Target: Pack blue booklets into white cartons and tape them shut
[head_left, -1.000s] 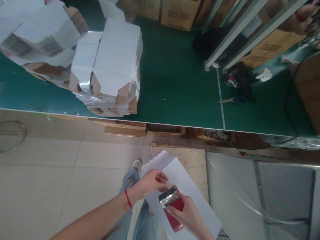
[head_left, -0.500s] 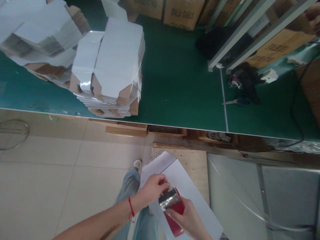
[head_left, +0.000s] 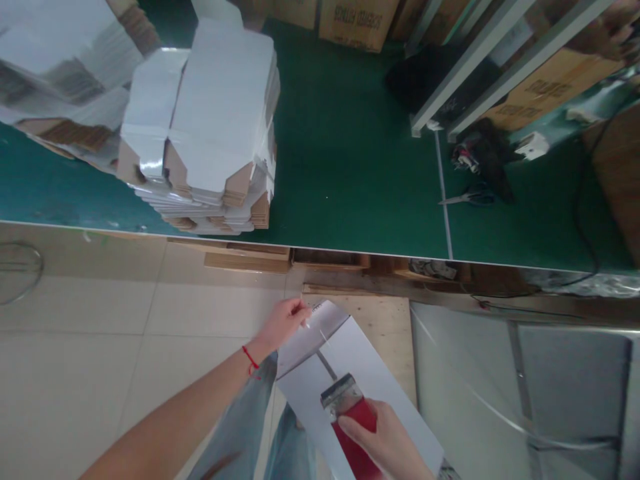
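The right hand point(head_left: 387, 443) grips a red tape holder point(head_left: 350, 417) – it sits on a white box point(head_left: 380, 380) across the person's lap. The left hand point(head_left: 283, 321) pinches the clear tape's end, just past the box's far edge. Beyond the fingers – a green table point(head_left: 350, 167) with stacks of flat white boxes point(head_left: 210, 127).

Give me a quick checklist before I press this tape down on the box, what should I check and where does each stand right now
1. Tape end gripped: left hand pinches the end of the clear tape strip. Ok.
2. Dispenser held: right hand grips the red tape dispenser. Ok.
3. Strip taut, untwisted: looks stretched; twist cannot tell.
4. Strip over the white flat box: ok.
5. Strip lined up with a seam: cannot tell.
6. Box supported: it rests across the lap, not on the green table. Not ok.
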Action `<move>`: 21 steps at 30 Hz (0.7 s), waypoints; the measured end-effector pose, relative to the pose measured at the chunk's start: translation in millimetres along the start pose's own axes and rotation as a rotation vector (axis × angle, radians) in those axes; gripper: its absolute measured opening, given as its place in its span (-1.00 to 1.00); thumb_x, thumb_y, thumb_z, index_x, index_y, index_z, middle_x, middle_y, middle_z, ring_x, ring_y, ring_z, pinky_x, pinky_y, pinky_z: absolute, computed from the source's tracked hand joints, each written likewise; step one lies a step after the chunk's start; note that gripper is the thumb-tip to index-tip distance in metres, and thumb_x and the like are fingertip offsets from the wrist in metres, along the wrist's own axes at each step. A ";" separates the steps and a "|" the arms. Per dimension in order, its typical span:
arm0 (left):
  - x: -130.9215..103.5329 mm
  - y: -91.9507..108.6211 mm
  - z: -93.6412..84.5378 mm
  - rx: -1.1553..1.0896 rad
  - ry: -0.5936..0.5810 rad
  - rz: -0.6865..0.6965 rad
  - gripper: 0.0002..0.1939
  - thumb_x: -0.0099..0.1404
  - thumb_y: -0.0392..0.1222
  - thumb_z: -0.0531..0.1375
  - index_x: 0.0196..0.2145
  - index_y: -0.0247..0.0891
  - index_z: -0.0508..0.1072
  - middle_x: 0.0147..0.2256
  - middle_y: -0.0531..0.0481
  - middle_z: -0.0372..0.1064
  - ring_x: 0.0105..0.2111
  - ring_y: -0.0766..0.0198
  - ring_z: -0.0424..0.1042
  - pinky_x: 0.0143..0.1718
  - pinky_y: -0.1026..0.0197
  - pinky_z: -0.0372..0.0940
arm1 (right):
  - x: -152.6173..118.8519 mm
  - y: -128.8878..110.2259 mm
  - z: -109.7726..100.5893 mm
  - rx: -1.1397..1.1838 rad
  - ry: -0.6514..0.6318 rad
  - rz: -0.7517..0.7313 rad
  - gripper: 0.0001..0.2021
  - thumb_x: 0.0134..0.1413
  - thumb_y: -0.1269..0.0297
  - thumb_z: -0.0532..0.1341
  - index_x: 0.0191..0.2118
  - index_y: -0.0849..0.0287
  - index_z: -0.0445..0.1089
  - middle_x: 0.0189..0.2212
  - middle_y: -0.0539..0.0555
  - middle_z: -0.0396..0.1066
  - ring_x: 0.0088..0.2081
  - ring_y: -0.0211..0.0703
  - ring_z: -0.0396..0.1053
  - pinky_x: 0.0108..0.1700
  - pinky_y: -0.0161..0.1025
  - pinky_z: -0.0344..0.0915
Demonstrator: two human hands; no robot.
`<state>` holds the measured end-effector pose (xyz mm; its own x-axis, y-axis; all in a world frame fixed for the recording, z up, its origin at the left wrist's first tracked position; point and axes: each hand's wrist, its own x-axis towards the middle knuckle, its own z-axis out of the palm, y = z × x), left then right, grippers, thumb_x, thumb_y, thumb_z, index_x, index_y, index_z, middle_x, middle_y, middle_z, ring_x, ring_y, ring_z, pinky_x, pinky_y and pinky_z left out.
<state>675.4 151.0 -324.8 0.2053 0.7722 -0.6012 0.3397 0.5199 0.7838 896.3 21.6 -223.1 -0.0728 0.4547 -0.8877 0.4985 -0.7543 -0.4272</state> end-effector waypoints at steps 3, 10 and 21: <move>29.7 -13.9 -31.1 0.089 0.091 0.026 -0.68 0.19 0.10 0.09 -0.51 -0.21 0.30 -0.60 0.13 0.26 -0.56 0.32 0.23 -0.47 0.26 0.14 | -3.5 -1.7 2.4 -0.034 -0.005 0.064 -0.64 0.03 0.03 0.25 -0.35 0.30 0.52 -0.44 0.15 0.54 -0.35 -0.03 0.46 -0.36 -0.27 0.25; 64.4 -61.8 -33.9 0.375 0.162 0.038 -0.63 0.35 0.04 0.00 -0.55 -0.17 0.18 -0.60 0.09 0.19 -0.51 0.26 0.27 -0.40 0.21 0.11 | 18.4 -11.1 11.4 -0.155 -0.003 0.166 -0.54 0.05 -0.13 0.24 -0.30 0.25 0.54 -0.33 0.22 0.56 -0.24 0.08 0.49 -0.23 -0.20 0.31; 103.6 -104.8 -6.8 0.829 -0.026 0.043 -0.56 0.51 -0.05 -0.13 -0.12 -0.31 0.48 -0.17 -0.29 0.57 -0.17 0.00 0.55 -0.19 0.08 0.31 | 42.3 -18.4 15.6 0.150 -0.121 0.169 -0.50 -0.03 -0.16 0.26 -0.23 0.23 0.56 -0.31 0.16 0.58 -0.22 0.11 0.48 -0.22 -0.18 0.34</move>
<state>654.8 179.0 -468.1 0.2509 0.7712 -0.5851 0.8953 0.0449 0.4432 870.6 47.3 -255.4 -0.1069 0.2625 -0.9590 0.3791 -0.8809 -0.2834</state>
